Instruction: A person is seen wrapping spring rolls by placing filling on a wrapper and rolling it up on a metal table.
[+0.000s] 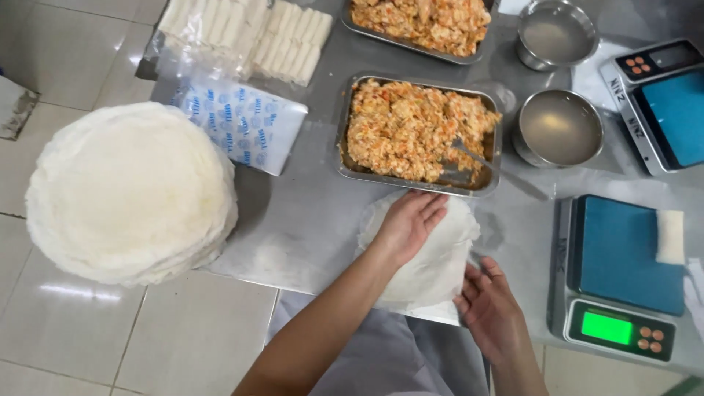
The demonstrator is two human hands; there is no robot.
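both hands lie flat and open: right hand [490, 308] and left hand [408, 224] press the thin wrapper [433, 257] smooth on the worktop [308, 220], filling tray [345, 158] at 12 o'clock for easy reach.

Bare steel [293, 220] left of wrapper [433, 257]: free; filling tray [346, 158] blocks ahead, scale [561, 249] right.

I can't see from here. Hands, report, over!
Left hand flat on round wrapper. Right hand at its edge. Filling tray just beyond.

Thin white wrapper [433, 257], seemingly flat
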